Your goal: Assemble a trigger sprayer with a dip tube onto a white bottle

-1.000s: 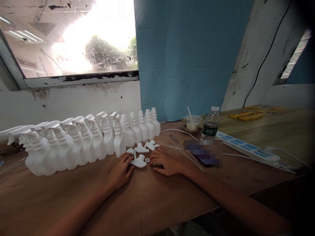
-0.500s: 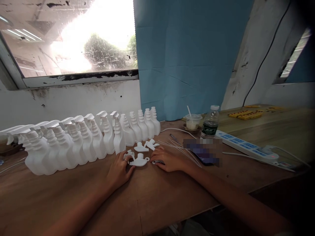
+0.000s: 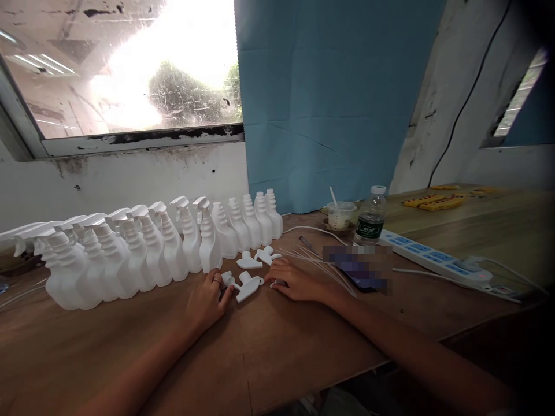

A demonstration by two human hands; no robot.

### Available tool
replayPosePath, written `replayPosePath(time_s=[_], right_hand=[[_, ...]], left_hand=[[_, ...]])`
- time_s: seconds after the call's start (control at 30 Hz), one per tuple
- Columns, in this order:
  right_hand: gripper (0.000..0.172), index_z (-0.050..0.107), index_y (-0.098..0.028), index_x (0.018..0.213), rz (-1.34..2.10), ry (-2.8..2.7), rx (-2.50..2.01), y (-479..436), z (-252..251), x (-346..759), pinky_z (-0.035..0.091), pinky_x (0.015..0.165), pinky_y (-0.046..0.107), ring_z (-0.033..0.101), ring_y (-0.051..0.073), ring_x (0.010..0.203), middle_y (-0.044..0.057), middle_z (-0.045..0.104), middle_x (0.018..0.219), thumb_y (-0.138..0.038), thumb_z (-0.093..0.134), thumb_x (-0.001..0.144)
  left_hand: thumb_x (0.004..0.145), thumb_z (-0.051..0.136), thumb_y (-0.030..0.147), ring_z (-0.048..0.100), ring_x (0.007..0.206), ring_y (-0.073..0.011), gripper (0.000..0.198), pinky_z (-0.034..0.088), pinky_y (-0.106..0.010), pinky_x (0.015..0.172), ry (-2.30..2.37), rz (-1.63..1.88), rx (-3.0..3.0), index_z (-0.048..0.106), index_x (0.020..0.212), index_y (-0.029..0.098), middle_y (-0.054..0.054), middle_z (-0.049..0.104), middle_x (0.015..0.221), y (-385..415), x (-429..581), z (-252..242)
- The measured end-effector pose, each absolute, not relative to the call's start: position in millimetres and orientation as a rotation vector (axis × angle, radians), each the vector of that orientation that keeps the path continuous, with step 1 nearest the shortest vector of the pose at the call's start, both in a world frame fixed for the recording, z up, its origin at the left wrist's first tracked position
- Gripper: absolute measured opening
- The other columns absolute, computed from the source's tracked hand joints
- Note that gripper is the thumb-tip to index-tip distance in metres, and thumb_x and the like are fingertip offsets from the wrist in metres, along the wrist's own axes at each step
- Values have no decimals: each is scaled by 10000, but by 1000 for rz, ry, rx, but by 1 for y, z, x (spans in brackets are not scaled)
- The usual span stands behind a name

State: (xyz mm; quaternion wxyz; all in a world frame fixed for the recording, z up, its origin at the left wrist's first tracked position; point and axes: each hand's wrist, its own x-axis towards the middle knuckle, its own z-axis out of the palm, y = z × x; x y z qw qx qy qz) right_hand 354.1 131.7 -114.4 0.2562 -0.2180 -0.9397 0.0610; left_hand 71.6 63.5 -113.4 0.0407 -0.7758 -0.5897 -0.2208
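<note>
My left hand (image 3: pixel 208 300), a ring on one finger, is closed around a white spray head (image 3: pixel 228 279) low over the brown table. Just right of it a white spray head piece (image 3: pixel 248 286) lies tilted between my hands. My right hand (image 3: pixel 295 281) rests on the table with curled fingers round a small, mostly hidden piece. Beyond the hands lie a white spray head (image 3: pixel 249 260) and another one (image 3: pixel 267 254). White bottles with spray heads (image 3: pixel 171 248) stand in rows at the left; several bottles without heads (image 3: pixel 251 222) stand behind.
Thin clear tubes (image 3: pixel 325 266) and a pen (image 3: pixel 309 245) lie right of my right hand, near a partly blurred phone (image 3: pixel 362 274). Farther back are a water bottle (image 3: pixel 369 222), a plastic cup (image 3: pixel 340 216) and a power strip (image 3: pixel 433 260) with cables.
The white piece between my hands has turned, its near end now pointing toward me. My left hand has shifted slightly left and its fingers have drawn in. My right hand has barely moved.
</note>
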Motion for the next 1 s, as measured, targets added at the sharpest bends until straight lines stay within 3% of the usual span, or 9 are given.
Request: replayPosePath(time_s=[0.1,0.23,0.4,0.5,0.7,0.8,1.0], right_hand=[[239,683,-153,980,165,-2539,-604,133,-117,354,324,1018,316,450,129,1007,63,594,952,-272,477,949],[233,676,-144,933,167,-2500,-595,131,-116,352,337,997,306,455,122,982,58,589,918,-272,481,944],[244,651,-127,889,207,-2401,-604,124,-110,349,385,915,262,472,102,935,59,580,895,-299,489,949],[280,642,-113,868,147,-2350,-573,122,-107,347,404,898,258,483,94,902,71,580,892,-298,457,966],[248,638,-109,886,126,-2199,-492,115,-107,337,443,823,220,499,85,888,81,579,908,-272,468,959],[186,612,-112,901,212,-2105,-449,105,-109,325,451,765,191,510,60,829,59,578,874,-246,492,949],[91,603,-132,949,31,-2139,-187,86,-109,305,430,832,220,531,61,924,32,601,941,-124,524,905]], left_hand=[[962,380,436,640,858,-245,285,440,-319,640,-1808,-629,-2343,507,835,216,-89,635,1024,64,71,-112],[956,402,400,628,795,-233,256,396,-301,602,-1821,-636,-2330,484,785,227,-63,645,914,65,68,-111],[944,383,329,604,765,-225,215,414,-318,667,-1774,-745,-2272,499,798,223,-60,633,834,61,66,-103],[935,389,343,597,755,-208,201,428,-315,698,-1748,-941,-2315,508,826,224,-43,623,804,53,70,-96],[948,369,402,522,568,-158,178,371,-260,540,-1846,-1525,-2559,444,887,252,38,538,649,35,92,-105],[965,360,369,528,598,-153,169,364,-254,568,-1755,-1443,-2755,477,966,246,34,557,687,32,100,-112],[984,332,324,525,654,-158,214,391,-264,654,-1706,-1289,-2833,526,954,241,15,562,745,33,103,-114]])
